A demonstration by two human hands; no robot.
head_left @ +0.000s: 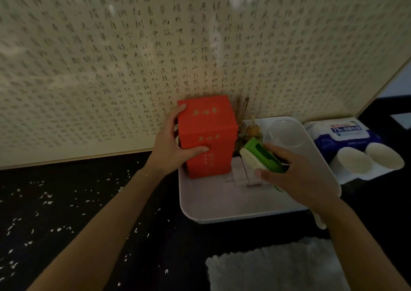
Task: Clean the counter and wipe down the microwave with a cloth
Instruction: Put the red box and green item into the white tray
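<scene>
1. Dark counter (66,201) fills the lower half of my view, with a pale wall panel (111,68) covered in calligraphy behind it; white crumbs (44,197) are scattered from 7 to 9 o'clock
2. A white tray (222,218) sits at about 4 o'clock, pushed towards the panel. On it I see a red box (211,139), a clear plastic lid (287,135) and some skewers (244,108) behind the box
3. My left hand (171,148) grips the red box, thumb across its front and fingers round its left edge. The box stands upright on the tray's far left corner
4. My right hand (295,175) holds a green and white pack (260,157), tilted, just above the tray
5. The cloth (278,268) lies untouched at 5 o'clock, near the counter's front edge. I see no microwave from here
6. At 3 o'clock are a blue wipes pack (347,135) and two white cups (353,161) in a holder, just beside the tray
7. Risks as I judge them: the tall box could tip onto the skewers if I let go off balance. Setting the pack down carelessly could knock the lid. Dragging the tray may sweep crumbs under it, and my right forearm passes close to the cups
</scene>
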